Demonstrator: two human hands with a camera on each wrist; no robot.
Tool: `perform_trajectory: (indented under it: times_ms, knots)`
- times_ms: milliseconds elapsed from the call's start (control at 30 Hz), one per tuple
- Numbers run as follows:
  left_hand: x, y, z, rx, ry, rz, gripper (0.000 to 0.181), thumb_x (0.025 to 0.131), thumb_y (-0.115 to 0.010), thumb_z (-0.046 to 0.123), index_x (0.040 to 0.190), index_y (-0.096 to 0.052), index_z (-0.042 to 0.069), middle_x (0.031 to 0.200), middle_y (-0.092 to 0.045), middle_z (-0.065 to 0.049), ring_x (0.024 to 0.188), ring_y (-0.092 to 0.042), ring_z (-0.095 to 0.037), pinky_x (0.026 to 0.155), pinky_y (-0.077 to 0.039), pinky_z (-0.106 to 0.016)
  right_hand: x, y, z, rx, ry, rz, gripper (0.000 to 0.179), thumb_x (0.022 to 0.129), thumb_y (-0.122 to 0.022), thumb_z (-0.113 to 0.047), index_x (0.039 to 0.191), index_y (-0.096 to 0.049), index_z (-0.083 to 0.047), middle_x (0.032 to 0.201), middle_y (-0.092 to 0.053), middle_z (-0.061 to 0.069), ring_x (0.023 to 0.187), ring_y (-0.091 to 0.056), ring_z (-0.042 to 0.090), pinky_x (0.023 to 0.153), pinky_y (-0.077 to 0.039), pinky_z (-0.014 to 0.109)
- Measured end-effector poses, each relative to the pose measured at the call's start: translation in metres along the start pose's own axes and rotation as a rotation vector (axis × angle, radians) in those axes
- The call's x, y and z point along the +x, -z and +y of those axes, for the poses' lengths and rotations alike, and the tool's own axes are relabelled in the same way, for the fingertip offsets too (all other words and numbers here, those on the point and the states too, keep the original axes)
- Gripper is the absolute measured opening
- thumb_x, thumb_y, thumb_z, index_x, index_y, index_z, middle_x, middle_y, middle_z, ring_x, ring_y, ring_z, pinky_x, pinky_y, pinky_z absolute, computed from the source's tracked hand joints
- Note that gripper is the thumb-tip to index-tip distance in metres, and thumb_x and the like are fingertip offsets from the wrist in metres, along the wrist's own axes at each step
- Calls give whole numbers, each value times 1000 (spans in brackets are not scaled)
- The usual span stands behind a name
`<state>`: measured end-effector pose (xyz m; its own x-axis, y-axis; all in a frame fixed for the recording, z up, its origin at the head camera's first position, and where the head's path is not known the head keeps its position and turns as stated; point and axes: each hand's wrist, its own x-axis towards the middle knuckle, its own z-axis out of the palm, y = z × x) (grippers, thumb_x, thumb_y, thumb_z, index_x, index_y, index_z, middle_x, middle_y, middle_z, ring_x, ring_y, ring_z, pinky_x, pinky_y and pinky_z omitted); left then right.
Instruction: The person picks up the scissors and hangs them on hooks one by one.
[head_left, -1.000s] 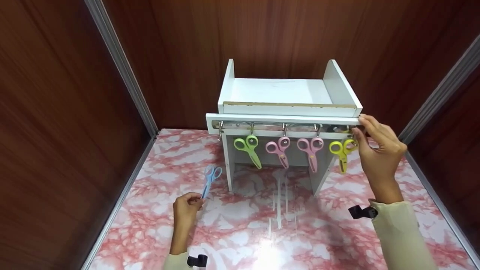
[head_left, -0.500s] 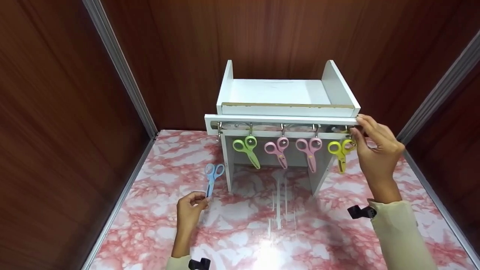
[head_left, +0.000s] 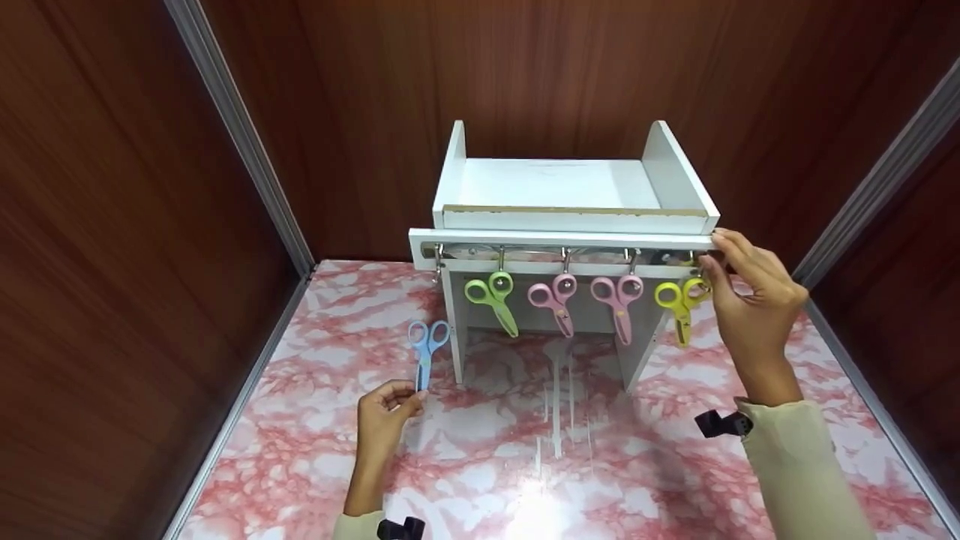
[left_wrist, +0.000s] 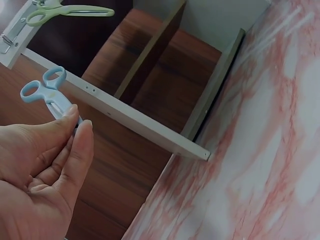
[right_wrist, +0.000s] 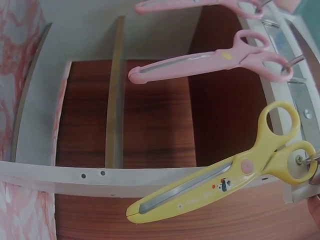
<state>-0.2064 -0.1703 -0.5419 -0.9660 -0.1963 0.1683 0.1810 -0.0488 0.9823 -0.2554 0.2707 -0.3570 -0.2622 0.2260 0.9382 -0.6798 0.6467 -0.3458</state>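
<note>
My left hand [head_left: 386, 420] pinches a pair of light blue scissors [head_left: 425, 358] by the blade end, finger loops up, left of a white shelf unit. In the left wrist view, thumb and fingertips hide the tip of the blue scissors [left_wrist: 52, 95]. My right hand [head_left: 759, 300] grips the right end of the white hook rail [head_left: 525, 239] on the shelf's front. From its metal hooks hang green scissors [head_left: 504, 306], two pairs of pink scissors [head_left: 560, 303] and yellow scissors [head_left: 682, 306]. The leftmost hook [head_left: 439, 259] carries nothing. Yellow scissors [right_wrist: 215, 185] fill the right wrist view's foreground.
The white shelf unit [head_left: 577, 220] has an upper tray with raised sides and stands on a red-and-white marbled surface [head_left: 480, 457]. Dark wood-look panels [head_left: 555, 67] enclose the back and both sides, with metal strips [head_left: 247, 142] at the corners.
My left hand has moved slightly right and carried the blue scissors closer to the shelf's left side, turning them more upright. The right hand keeps its place on the rail.
</note>
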Motion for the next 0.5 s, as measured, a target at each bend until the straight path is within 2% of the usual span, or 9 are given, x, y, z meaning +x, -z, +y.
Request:
perform_trajectory:
  times_ms: [300,500]
  knots:
    - [-2,-6,8,-69,11,-7,11,87,-73,-11,96,-69,-14,89,-69,-28,69,-70,-17,64,-64,-31,5,0,-24,11,-8,-9,33,75,-80,19,104,-79,2,108,-75,17,95,-69,23,86,-53,15]
    - [-3,-7,13,-92,-8,-22,17,87,-77,-5,99,-69,-14,88,-69,-22,72,-70,-22,66,-65,-32,7,0,-30,15,-14,4,32,74,-79,20,102,-79,4,106,-75,19,94,-69,21,84,-53,14]
